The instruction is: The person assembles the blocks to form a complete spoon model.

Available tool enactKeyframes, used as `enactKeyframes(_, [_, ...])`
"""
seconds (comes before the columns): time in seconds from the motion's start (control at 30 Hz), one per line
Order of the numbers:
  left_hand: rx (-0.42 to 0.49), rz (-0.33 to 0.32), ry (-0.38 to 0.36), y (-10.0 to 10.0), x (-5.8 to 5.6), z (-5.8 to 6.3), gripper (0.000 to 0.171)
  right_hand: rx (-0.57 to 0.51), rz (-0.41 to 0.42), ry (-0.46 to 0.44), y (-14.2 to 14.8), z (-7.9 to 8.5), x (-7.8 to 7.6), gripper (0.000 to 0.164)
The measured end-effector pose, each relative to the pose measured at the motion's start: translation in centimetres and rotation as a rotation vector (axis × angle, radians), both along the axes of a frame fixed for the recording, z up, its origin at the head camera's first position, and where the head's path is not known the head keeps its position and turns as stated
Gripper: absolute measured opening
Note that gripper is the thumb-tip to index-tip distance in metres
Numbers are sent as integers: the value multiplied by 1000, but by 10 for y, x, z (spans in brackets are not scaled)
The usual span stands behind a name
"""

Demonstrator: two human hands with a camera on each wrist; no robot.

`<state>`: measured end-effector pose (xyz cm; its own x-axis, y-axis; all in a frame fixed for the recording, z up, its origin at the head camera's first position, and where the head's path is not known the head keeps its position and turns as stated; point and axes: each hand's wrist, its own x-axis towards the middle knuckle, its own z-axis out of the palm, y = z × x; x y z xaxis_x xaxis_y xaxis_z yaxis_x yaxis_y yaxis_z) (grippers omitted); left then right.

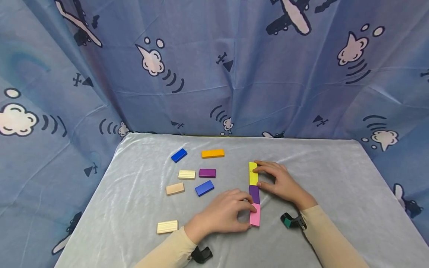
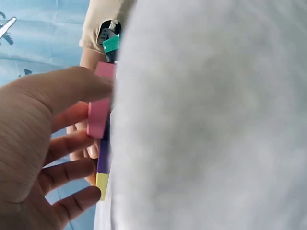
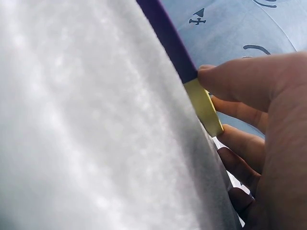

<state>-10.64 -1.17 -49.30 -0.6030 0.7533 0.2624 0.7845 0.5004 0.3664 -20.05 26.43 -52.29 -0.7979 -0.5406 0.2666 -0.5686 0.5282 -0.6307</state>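
Note:
Three flat blocks lie end to end in a line on the cloth: yellow [image 1: 253,172] farthest, purple [image 1: 254,194] in the middle, pink [image 1: 255,216] nearest. My left hand [image 1: 224,211] pinches the pink block, thumb at its near end and index finger over its top. At the far end, my right hand [image 1: 280,183] holds the yellow block between thumb and fingers from the right side. The left wrist view shows the pink block [image 2: 98,115] beside the thumb. In the right wrist view, the thumb sits where the yellow block [image 3: 204,108] meets the purple one [image 3: 175,45].
Left of the line lie loose blocks: orange [image 1: 212,153], magenta-purple [image 1: 207,173], two blue [image 1: 204,188], two ridged cream [image 1: 186,174] and one tan [image 1: 175,189]. A pale cloth [image 1: 134,216] covers the table. Behind it hangs a blue patterned curtain [image 1: 197,108].

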Motion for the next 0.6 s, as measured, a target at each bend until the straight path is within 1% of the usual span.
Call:
enactKeyframes(0.17, [-30,8,16,1,-1,-2,37,0,1,4,1,-1,0,44])
enactKeyframes(0.4, [-52,6,81,5,1,-6,36,0,2,1,0,-1,-1,45])
enactKeyframes(0.6, [-51,5,72,6,2,-7,35,2,-6,-6,0,-1,0,45])
